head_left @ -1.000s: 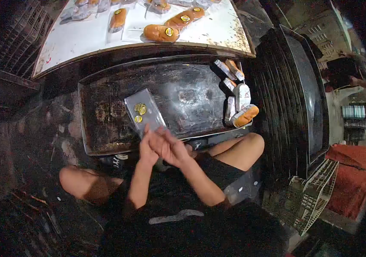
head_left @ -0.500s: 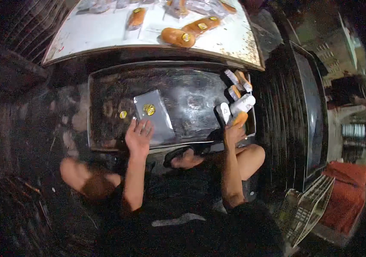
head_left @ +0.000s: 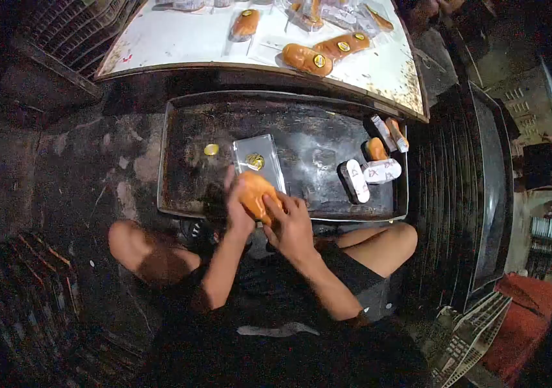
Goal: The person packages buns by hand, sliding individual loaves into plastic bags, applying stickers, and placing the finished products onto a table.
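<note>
A golden-brown bread bun point(head_left: 256, 195) is held between my two hands over the near edge of the black metal tray point(head_left: 188, 211). My left hand point(head_left: 241, 216), slightly blurred, grips its left side. From the right, my right hand point(head_left: 294, 227) closes its fingers on the bun. Just beyond, a flat clear plastic bag point(head_left: 271, 146) lies in the tray with round yellow stickers point(head_left: 254, 161) on top. One loose yellow sticker point(head_left: 211, 149) sits left of it.
Several buns with white paper bases, including one on its side point(head_left: 357, 181), lie at the tray's right end. Bagged buns point(head_left: 302, 59) rest on the white table point(head_left: 185, 45) behind. Stacked trays point(head_left: 492, 194) and a crate point(head_left: 473, 339) stand to the right.
My right hand has brought a bun from the tray's right end to the middle. My left hand has moved from beside the plastic bag onto the bun. The view has shifted slightly.
</note>
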Tool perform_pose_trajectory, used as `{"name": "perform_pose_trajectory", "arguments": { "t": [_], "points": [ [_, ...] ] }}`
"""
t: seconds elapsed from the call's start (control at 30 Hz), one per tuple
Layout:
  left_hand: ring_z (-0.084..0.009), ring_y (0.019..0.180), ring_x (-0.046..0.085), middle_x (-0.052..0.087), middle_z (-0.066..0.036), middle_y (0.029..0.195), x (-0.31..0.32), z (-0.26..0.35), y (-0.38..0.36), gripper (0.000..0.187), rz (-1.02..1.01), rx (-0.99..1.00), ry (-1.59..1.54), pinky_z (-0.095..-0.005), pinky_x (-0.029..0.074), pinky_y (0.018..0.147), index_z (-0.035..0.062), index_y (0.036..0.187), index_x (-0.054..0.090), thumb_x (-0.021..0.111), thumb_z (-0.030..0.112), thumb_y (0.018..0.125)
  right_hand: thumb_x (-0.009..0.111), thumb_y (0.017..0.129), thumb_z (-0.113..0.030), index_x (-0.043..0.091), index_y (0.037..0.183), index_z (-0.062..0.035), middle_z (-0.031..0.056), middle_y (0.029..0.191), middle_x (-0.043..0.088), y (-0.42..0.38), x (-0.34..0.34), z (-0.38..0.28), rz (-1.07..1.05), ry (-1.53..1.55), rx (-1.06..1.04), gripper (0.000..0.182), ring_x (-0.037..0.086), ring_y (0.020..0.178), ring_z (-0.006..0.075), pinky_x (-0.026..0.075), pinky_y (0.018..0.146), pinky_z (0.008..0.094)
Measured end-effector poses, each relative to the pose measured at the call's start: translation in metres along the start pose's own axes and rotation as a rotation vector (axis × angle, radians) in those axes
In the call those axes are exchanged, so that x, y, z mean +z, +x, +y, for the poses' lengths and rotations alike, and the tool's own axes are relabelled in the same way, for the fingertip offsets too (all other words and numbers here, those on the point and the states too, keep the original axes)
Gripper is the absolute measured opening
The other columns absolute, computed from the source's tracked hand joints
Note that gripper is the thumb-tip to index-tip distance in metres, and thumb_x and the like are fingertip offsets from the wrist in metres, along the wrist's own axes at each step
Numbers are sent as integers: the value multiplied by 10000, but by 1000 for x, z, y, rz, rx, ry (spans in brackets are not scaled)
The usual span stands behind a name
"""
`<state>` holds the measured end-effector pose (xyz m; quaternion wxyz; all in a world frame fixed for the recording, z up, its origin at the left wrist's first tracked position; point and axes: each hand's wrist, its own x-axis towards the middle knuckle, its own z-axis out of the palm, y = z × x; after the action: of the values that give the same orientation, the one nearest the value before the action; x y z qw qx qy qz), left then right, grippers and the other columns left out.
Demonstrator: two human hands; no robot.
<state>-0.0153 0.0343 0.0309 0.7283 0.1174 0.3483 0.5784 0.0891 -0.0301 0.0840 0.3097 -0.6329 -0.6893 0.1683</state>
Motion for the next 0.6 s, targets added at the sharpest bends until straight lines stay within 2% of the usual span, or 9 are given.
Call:
{"name": "perform_pose_trajectory", "arguments": {
  "t": [0.13, 0.2, 0.23, 0.37, 0.43, 0.47, 0.5, 0.57, 0.6],
  "points": [
    [-209, 859, 539, 550, -82, 943, 0, -2, -5, 356, 173, -194, 103, -334, 430, 789, 49, 1044, 487, 483, 294, 785, 684, 535, -62, 472, 1120, -48, 151, 1082, 460, 18, 5, -8, 55, 42, 60, 623, 463, 891, 332, 403, 771, 384],
    [-216, 825, 554, 564, -70, 923, -2, 15, -9, 340, 163, -304, -115, -327, 452, 748, 50, 1018, 493, 492, 304, 791, 637, 650, -135, 435, 1147, -42, 195, 1148, 411, 9, 6, -15, 43, 490, 138, 544, 454, 967, 362, 407, 768, 394],
    [-209, 841, 550, 562, -72, 933, 0, 20, -15, 314, 158, -338, -125, -324, 458, 734, 55, 1011, 494, 506, 280, 792, 637, 650, -135, 435, 1147, -42, 195, 1148, 411, 7, 8, -13, 48, 488, 116, 544, 454, 967, 362, 407, 768, 394],
    [-210, 875, 529, 473, -91, 1064, -14, -10, -38, 359, 6, -444, 143, -316, 471, 693, 48, 1096, 459, 564, 171, 775, 595, 715, -178, 602, 864, -6, 207, 838, 576, 26, 33, 57, -139, 262, 333, 227, 565, 767, 331, 439, 703, 377],
    [-230, 894, 514, 498, -93, 1021, -17, -21, -37, 451, -59, -413, 454, -324, 475, 717, 29, 1171, 381, 556, 168, 779, 582, 728, -175, 623, 716, -3, 168, 641, 581, 67, 8, 71, 20, 222, 377, 178, 578, 670, 306, 443, 682, 351],
    [-287, 956, 484, 475, -163, 1066, -23, -32, -33, 501, -178, -299, 819, -373, 463, 740, 11, 1193, 357, 540, 236, 784, 581, 726, -160, 615, 773, -2, 175, 687, 584, 95, -6, 65, 149, 272, 336, 169, 578, 687, 301, 443, 681, 347],
    [-287, 956, 484, 475, -163, 1066, -35, -42, -27, 501, -183, -291, 821, -373, 463, 740, 11, 1193, 357, 540, 236, 784, 580, 724, -145, 607, 830, 0, 181, 733, 587, 121, -24, 55, 275, 321, 296, 181, 578, 705, 296, 443, 679, 343],
    [-329, 976, 492, 392, -242, 1173, -72, -65, -13, 512, -503, 666, 2035, -382, 449, 723, 9, 1187, 383, 542, 228, 752, 586, 719, -124, 554, 974, -5, 199, 871, 573, 156, -53, 14, 482, 339, 98, 282, 562, 801, 304, 427, 728, 358],
    [-359, 928, 516, 459, -265, 1091, -98, -73, 0, 421, -643, 666, 2187, -396, 450, 710, -5, 1095, 477, 515, 173, 715, 591, 715, -117, 517, 1026, -5, 203, 930, 554, 158, -49, 9, 516, 241, -78, 338, 541, 849, 317, 412, 759, 366]
  ]
}}
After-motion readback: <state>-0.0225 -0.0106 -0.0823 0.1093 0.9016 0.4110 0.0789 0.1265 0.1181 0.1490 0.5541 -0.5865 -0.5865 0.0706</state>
